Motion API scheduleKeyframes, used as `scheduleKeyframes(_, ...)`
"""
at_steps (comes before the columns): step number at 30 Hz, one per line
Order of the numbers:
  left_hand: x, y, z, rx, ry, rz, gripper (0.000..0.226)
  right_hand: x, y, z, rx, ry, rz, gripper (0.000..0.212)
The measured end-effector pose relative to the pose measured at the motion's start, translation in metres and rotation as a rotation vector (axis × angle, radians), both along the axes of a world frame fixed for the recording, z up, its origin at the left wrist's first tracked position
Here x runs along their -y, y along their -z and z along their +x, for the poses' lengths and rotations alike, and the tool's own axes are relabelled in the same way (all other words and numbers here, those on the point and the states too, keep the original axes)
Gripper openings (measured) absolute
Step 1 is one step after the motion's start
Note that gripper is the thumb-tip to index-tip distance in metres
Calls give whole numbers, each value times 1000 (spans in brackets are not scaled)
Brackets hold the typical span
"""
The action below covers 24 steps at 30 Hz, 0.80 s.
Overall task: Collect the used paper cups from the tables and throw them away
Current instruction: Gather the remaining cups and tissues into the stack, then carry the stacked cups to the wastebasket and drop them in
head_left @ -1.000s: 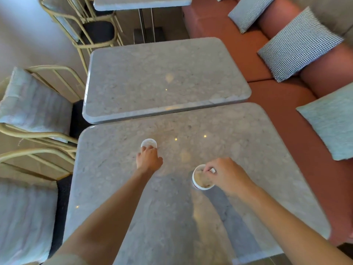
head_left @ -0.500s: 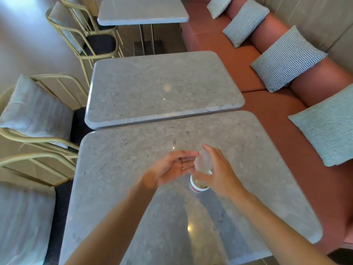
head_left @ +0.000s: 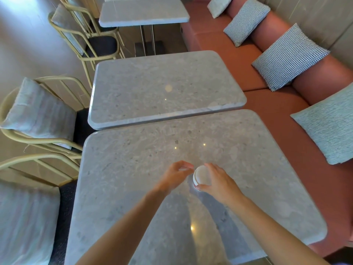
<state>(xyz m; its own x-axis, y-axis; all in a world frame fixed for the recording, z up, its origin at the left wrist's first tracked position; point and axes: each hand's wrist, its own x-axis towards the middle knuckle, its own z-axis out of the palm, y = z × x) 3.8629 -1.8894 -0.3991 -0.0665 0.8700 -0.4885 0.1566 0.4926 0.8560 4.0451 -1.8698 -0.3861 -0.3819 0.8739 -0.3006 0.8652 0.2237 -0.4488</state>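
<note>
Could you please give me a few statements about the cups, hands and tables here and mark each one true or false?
1. The right hand grips the paper cup over the near table. True.
2. The left hand lies flat on the tabletop. False: it is raised beside the cup with its fingers curled.
3. A paper cup stands on the far table. False: no cup shows on it.
4. Checked cushions lean on the reddish bench to the right. True.
5. The cup shows an open mouth with drink inside. False: its top looks covered, plain white.

No text, label, brand or number can be read anywhere; the surfaces show none legibly.
</note>
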Motion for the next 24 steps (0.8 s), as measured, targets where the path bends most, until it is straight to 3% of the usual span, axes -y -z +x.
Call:
scheduleKeyframes(3, 0, 9, 5, -55, 18, -3, 8, -1, 3, 0, -35, 4, -11, 94)
scheduleKeyframes(10, -5, 12, 13, -143, 47, 23, 25, -2, 4, 4, -125, 56, -72, 92)
scheduleKeyframes(15, -6, 14, 17, -209, 48, 49, 27, -2, 9, 9, -235, 168, -141, 54)
scheduleKeyframes(20, -8, 15, 21, -260, 51, 65, 25, -4, 11, 7, -272, 257, -160, 35)
scheduleKeyframes(24, -10, 16, 22, -277, 65, 60, 23, -7, 12, 5, -270, 293, -199, 31)
